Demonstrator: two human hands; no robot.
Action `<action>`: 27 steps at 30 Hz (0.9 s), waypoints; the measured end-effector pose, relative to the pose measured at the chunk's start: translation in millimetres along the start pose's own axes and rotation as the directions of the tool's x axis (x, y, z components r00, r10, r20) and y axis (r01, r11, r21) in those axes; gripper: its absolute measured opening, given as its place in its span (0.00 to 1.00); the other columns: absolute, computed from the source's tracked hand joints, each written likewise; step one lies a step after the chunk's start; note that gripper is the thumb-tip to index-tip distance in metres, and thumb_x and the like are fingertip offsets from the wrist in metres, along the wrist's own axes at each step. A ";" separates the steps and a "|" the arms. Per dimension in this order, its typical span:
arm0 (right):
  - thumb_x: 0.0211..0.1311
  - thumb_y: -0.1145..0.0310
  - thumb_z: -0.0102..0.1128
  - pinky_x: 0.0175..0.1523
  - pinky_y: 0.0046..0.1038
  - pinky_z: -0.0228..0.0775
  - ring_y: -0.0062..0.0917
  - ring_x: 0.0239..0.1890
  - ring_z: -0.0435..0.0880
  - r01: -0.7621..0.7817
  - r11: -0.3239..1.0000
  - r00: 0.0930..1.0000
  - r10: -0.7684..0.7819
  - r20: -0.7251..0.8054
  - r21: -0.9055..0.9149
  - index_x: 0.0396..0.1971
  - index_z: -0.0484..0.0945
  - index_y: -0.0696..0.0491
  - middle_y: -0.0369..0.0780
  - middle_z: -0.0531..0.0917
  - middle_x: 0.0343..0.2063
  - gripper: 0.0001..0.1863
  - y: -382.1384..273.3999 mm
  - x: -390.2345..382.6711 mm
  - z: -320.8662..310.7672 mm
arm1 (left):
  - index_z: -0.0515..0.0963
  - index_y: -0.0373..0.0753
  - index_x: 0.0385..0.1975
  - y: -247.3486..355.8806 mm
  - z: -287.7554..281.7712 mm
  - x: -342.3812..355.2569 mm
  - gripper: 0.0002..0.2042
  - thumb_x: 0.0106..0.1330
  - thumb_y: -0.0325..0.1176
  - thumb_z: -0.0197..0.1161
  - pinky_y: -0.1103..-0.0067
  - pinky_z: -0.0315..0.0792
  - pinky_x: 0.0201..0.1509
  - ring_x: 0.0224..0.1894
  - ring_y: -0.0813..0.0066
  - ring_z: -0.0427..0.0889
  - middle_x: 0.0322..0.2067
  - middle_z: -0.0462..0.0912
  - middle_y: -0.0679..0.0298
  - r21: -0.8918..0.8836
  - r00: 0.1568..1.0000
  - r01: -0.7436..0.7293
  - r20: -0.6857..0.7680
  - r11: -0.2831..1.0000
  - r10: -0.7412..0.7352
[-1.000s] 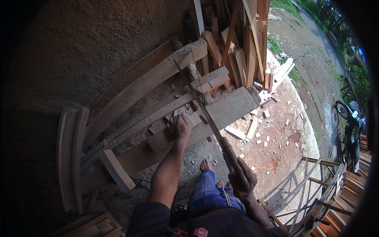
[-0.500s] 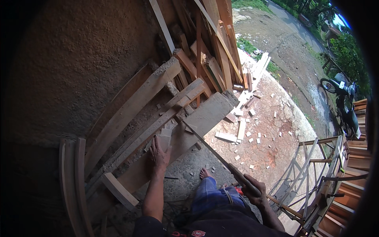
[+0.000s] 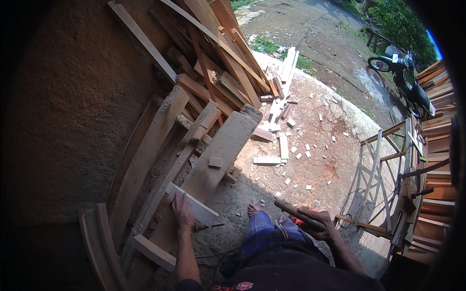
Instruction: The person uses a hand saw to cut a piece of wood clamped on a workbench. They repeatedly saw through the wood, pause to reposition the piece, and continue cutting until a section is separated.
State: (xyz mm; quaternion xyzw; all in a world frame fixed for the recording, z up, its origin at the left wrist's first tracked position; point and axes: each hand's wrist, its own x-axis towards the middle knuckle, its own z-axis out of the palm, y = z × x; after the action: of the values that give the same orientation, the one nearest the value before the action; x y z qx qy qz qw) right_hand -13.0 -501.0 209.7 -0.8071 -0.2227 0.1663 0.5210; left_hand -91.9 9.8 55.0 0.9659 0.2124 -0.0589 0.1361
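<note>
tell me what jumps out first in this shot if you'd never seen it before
A heap of long wooden planks leans against a rough wall at the upper left, with small wood offcuts scattered over the reddish paved ground beside it. Low in the middle, the person's left hand rests on a short pale board lying on a wide plank, while the right hand has its grip on a dark tool handle. A motorbike stands at the upper right.
</note>
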 end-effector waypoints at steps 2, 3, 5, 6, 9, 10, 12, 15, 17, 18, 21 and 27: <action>0.53 0.72 0.71 0.41 0.26 0.77 0.23 0.33 0.87 -0.011 1.000 1.000 0.011 -0.023 0.013 0.62 0.75 0.50 0.40 0.88 0.34 0.32 0.6 -3.0 -1.4 | 0.62 0.50 0.71 -4.2 -8.2 -6.4 0.34 0.60 0.34 0.56 0.53 0.47 0.75 0.75 0.48 0.48 0.74 0.48 0.53 0.105 0.964 -0.216 0.182 0.971 0.194; 0.53 0.73 0.71 0.41 0.26 0.78 0.23 0.34 0.87 -0.023 1.000 0.999 0.024 -0.030 0.017 0.61 0.75 0.51 0.40 0.88 0.35 0.32 -0.3 -3.0 -2.8 | 0.61 0.50 0.71 -4.4 -10.4 -6.3 0.36 0.58 0.36 0.59 0.52 0.47 0.75 0.75 0.49 0.48 0.74 0.49 0.53 0.174 0.952 -0.266 0.202 0.948 0.230; 0.54 0.73 0.71 0.42 0.26 0.78 0.23 0.36 0.88 -0.075 0.996 0.996 0.078 -0.047 0.048 0.61 0.75 0.52 0.41 0.88 0.37 0.31 -4.7 -3.1 -8.4 | 0.58 0.50 0.72 -4.6 -20.6 -11.8 0.41 0.54 0.39 0.65 0.51 0.46 0.75 0.75 0.49 0.49 0.74 0.50 0.54 0.307 0.926 -0.355 0.247 0.883 0.286; 0.54 0.74 0.71 0.43 0.26 0.78 0.23 0.37 0.88 -0.114 0.991 0.991 0.118 -0.056 0.074 0.61 0.75 0.53 0.41 0.88 0.39 0.31 -11.0 -4.4 -14.2 | 0.58 0.50 0.71 -9.5 -20.6 -10.1 0.43 0.51 0.39 0.67 0.52 0.46 0.75 0.75 0.50 0.49 0.74 0.51 0.54 0.303 0.919 -0.380 0.227 0.874 0.322; 0.55 0.76 0.69 0.44 0.25 0.78 0.23 0.39 0.87 -0.158 0.986 0.976 0.164 -0.146 0.050 0.60 0.74 0.57 0.44 0.87 0.43 0.30 -16.1 -17.7 -27.9 | 0.58 0.48 0.70 -17.8 -14.8 -2.6 0.47 0.45 0.41 0.73 0.52 0.46 0.75 0.75 0.52 0.50 0.71 0.55 0.54 0.258 0.914 -0.404 0.155 0.878 0.375; 0.56 0.77 0.69 0.44 0.24 0.78 0.23 0.39 0.87 -0.157 0.987 0.968 0.151 -0.199 -0.014 0.60 0.74 0.57 0.45 0.87 0.43 0.29 -10.5 -25.0 -31.5 | 0.60 0.48 0.69 -15.8 -11.1 1.2 0.47 0.44 0.42 0.75 0.53 0.46 0.75 0.74 0.52 0.51 0.70 0.56 0.53 0.222 0.925 -0.379 0.125 0.899 0.359; 0.57 0.78 0.67 0.44 0.25 0.78 0.22 0.39 0.87 -0.114 0.985 0.957 0.074 -0.279 -0.127 0.60 0.74 0.58 0.45 0.87 0.43 0.29 -14.5 -24.8 -37.4 | 0.61 0.48 0.67 -9.5 -4.7 6.9 0.46 0.43 0.44 0.76 0.54 0.48 0.75 0.73 0.52 0.55 0.68 0.61 0.53 0.145 0.962 -0.271 0.041 0.951 0.268; 0.57 0.79 0.67 0.44 0.26 0.79 0.24 0.39 0.87 -0.099 0.989 0.919 0.048 -0.392 -0.110 0.60 0.74 0.59 0.46 0.86 0.42 0.28 -7.6 -27.7 -39.8 | 0.63 0.49 0.65 15.7 10.4 12.9 0.44 0.45 0.48 0.77 0.54 0.51 0.72 0.69 0.52 0.61 0.63 0.67 0.54 0.024 0.993 -0.086 -0.076 0.996 0.088; 0.58 0.80 0.66 0.46 0.26 0.78 0.24 0.42 0.86 -0.072 0.959 0.919 -0.043 -0.391 -0.275 0.61 0.72 0.60 0.45 0.86 0.43 0.28 -10.9 -26.5 -38.5 | 0.63 0.49 0.65 37.1 8.9 16.7 0.43 0.46 0.49 0.77 0.54 0.54 0.70 0.66 0.52 0.65 0.61 0.70 0.54 -0.013 0.992 -0.016 -0.123 1.000 0.015; 0.58 0.80 0.65 0.46 0.26 0.77 0.24 0.43 0.86 -0.065 0.959 0.916 -0.052 -0.397 -0.274 0.61 0.72 0.61 0.45 0.86 0.44 0.28 -10.8 -25.4 -34.3 | 0.63 0.49 0.65 42.1 6.1 18.9 0.43 0.47 0.50 0.77 0.54 0.55 0.69 0.66 0.52 0.65 0.60 0.70 0.54 -0.009 0.992 0.032 -0.122 0.999 -0.033; 0.61 0.78 0.65 0.55 0.26 0.73 0.26 0.51 0.82 -0.143 0.990 0.895 0.138 -0.423 0.020 0.63 0.69 0.62 0.47 0.83 0.50 0.29 -5.8 -27.7 -20.4 | 0.64 0.50 0.65 52.2 3.7 28.7 0.42 0.49 0.52 0.76 0.55 0.57 0.68 0.65 0.52 0.66 0.59 0.71 0.54 0.000 0.980 0.155 -0.124 0.988 -0.154; 0.60 0.75 0.67 0.58 0.29 0.72 0.31 0.56 0.81 -0.078 0.997 0.926 0.062 -0.372 -0.029 0.62 0.70 0.61 0.48 0.81 0.53 0.29 -1.2 -25.5 -6.2 | 0.64 0.48 0.62 40.6 4.4 57.7 0.41 0.49 0.54 0.76 0.54 0.57 0.67 0.65 0.53 0.67 0.60 0.72 0.55 0.000 0.963 0.236 -0.131 0.972 -0.234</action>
State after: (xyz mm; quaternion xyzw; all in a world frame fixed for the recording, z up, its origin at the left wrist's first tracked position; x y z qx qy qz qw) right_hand -31.7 -518.9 214.3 -0.8425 -0.0950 0.0245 0.5298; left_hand -22.8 -4.2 50.6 0.9367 0.3333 -0.0131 0.1062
